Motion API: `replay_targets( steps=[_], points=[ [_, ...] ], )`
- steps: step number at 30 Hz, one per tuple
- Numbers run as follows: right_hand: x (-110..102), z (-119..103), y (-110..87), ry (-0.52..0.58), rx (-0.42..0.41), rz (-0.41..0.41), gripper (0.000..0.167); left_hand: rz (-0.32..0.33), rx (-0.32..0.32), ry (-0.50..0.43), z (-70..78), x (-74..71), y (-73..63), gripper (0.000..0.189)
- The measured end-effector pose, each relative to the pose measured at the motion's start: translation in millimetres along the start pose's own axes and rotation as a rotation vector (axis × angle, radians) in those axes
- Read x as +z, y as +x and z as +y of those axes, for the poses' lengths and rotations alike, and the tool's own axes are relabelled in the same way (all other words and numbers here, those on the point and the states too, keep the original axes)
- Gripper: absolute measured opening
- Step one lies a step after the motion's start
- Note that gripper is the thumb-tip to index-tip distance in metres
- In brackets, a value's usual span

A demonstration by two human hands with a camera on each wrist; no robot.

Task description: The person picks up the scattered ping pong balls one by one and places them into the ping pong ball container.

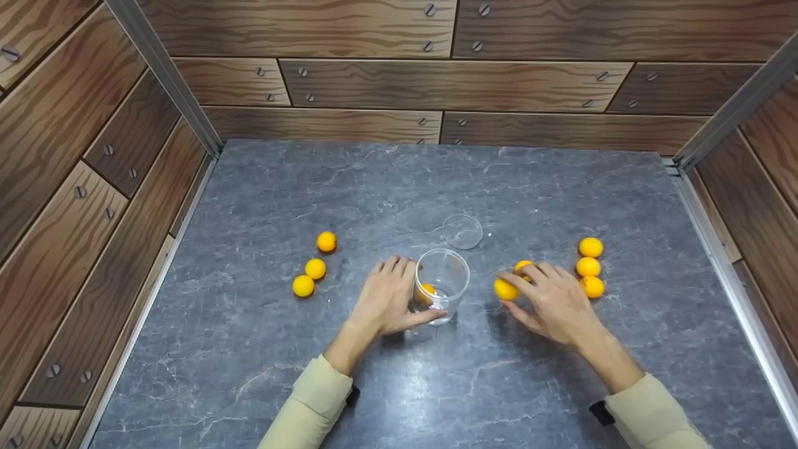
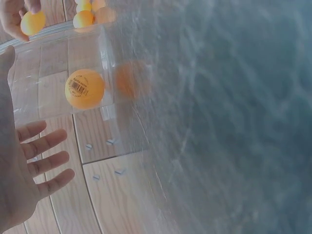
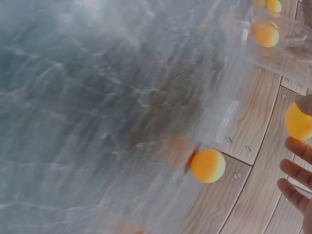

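A clear plastic cup (image 1: 442, 274) stands upright on the table, one orange ping-pong ball (image 2: 85, 88) with dark print at its bottom. My left hand (image 1: 389, 299) is at the cup's left side, thumb stretched across its near side. The left wrist view shows the fingers (image 2: 48, 144) spread and fairly straight. To the right of the cup, my right hand (image 1: 555, 302) pinches another ping-pong ball (image 1: 505, 289) between thumb and finger, above the table in the left wrist view. A further ball (image 3: 208, 165) lies on the table just behind that hand, partly covered by it in the head view.
Three orange balls (image 1: 315, 269) lie in a slanting row on the left. Three more (image 1: 588, 267) line up on the right. A clear round lid (image 1: 462, 232) lies flat behind the cup. Wood-patterned walls (image 1: 449, 84) enclose the grey marbled table (image 1: 262, 349) at the back and sides.
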State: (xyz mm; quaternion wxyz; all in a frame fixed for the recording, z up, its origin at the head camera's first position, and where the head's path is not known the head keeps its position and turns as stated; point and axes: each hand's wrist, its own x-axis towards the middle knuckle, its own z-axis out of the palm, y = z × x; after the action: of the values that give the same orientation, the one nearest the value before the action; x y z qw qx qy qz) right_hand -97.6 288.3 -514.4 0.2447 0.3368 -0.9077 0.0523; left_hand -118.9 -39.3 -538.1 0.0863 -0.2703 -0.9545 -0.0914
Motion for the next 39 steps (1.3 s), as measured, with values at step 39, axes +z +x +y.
replay_targets(
  steps=[39],
  points=[
    [-31, -30, 69.5, 0.124, -0.028, 0.141, 0.047, 0.059, 0.014, -0.006, -0.4, 2.3, -1.4, 0.094]
  ],
)
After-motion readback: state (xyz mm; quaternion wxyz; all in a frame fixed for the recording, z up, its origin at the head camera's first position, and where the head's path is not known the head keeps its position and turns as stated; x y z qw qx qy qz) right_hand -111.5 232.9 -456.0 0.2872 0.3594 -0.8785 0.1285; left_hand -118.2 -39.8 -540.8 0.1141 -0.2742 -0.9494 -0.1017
